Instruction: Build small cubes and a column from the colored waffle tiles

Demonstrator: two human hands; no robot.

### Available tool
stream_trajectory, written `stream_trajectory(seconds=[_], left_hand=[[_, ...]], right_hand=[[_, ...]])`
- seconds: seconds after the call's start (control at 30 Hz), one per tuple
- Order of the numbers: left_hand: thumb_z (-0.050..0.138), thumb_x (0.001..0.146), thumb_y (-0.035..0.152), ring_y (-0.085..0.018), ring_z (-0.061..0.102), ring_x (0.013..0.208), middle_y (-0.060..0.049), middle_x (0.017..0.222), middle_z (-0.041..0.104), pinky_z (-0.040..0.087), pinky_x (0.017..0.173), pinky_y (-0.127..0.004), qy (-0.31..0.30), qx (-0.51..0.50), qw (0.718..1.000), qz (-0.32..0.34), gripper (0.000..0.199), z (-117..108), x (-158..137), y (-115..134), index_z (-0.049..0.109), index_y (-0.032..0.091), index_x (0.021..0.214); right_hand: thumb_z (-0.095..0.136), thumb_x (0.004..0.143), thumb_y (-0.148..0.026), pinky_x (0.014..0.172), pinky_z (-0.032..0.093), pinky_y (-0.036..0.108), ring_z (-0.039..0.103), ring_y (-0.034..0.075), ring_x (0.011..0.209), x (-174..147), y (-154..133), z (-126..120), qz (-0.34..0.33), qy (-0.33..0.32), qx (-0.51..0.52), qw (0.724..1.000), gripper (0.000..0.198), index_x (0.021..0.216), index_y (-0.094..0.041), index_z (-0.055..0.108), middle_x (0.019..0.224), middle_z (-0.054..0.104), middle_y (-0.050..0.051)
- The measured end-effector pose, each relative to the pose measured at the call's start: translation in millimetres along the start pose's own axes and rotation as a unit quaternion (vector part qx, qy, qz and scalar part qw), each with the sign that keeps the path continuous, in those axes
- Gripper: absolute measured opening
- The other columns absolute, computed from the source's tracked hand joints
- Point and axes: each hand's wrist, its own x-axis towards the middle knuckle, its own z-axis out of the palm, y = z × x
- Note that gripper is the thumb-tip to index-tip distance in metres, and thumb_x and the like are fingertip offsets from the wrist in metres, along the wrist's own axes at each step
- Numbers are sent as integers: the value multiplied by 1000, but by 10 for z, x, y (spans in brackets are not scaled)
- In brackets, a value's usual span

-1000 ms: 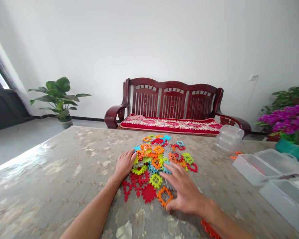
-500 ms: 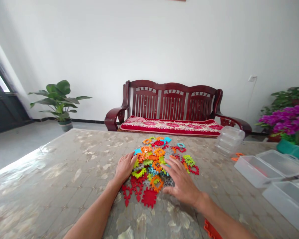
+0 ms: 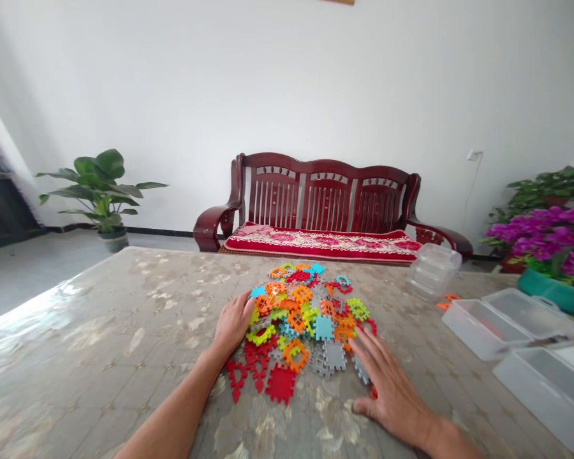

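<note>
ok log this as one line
multicoloured pile of flat toothed plastic pieces: between hands; left hand: at left edge; right hand: at near-right edge

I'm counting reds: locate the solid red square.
In the head view, the red square lies at the pile's near edge, right of the red triangles, left of the right hand.

Right fingers — shifted rightward, blue square uncovered

Flower-patterned tabletop, multicoloured notched pieces heaped toward the far edge, clear case set near that edge, clear bins placed toward the right edge
</note>
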Motion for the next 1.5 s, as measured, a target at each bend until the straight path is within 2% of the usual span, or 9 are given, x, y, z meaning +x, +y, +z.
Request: stream_trajectory(seconds=[0.13,0.27,0.4,0.53,0.63,0.83,1.03,1.13,1.5], left_hand=[[28,96,44,-23,57,123,-11,131,64,41,107,-40,13,-33,999,12,53,16,9,-57,57,17,131],[30,95,46,-23,57,124,-11,132,63,41,108,-41,15,-54,998,1,53,31,21,-85,57,19,131],[26,95,49,-24,55,127,-11,135,61,41,108,-42,12,-61,998,-8,57,18,43,-83,55,18,133],[26,95,50,-25,54,128,-13,137,60,40,109,-41,2,-40,999,-6,60,-16,83,-80,53,15,136],[26,95,49,-25,53,129,-13,137,60,38,110,-40,-8,-28,1000,-5,61,-37,108,-85,52,14,138],[25,95,48,-24,56,127,-10,136,61,39,109,-39,-8,-39,999,1,59,-54,145,-110,54,17,136],[21,94,50,-27,55,128,-11,138,59,39,109,-40,-24,-56,998,-12,63,-82,212,-146,51,16,138],[20,94,50,-27,56,127,-11,137,61,40,108,-40,-31,-50,998,-17,65,-94,220,-138,52,15,138],[22,94,50,-25,50,133,-9,143,56,35,113,-40,-34,-18,999,-26,65,-116,223,-84,51,17,142]], right_hand=[[50,77,-79,116,27,58,26,36,145,425,22,110,-3,37,12,999,100,156,-24,22,159,28,15],[43,87,-72,117,29,54,31,31,144,594,36,136,2,65,58,996,81,152,-26,31,156,36,12],[32,98,-55,116,32,51,39,27,139,651,328,148,105,120,94,983,56,145,-27,44,150,44,10],[24,95,-62,112,34,57,44,31,135,763,770,316,243,131,61,959,66,136,-21,54,141,52,14],[20,94,-65,110,36,58,48,31,132,824,925,548,270,111,44,956,69,133,-20,56,135,58,14],[26,92,-66,111,35,57,48,30,132,844,790,828,244,125,47,961,64,133,-25,56,135,58,11],[20,95,-62,113,37,49,49,26,132,856,704,680,255,135,142,947,68,134,-20,55,139,56,12],[15,96,-58,114,35,46,49,26,132,866,688,619,290,157,121,936,70,135,-15,55,139,57,14],[21,98,-51,120,21,46,30,25,145,953,457,504,281,-37,7,959,64,149,-17,40,156,37,11]])
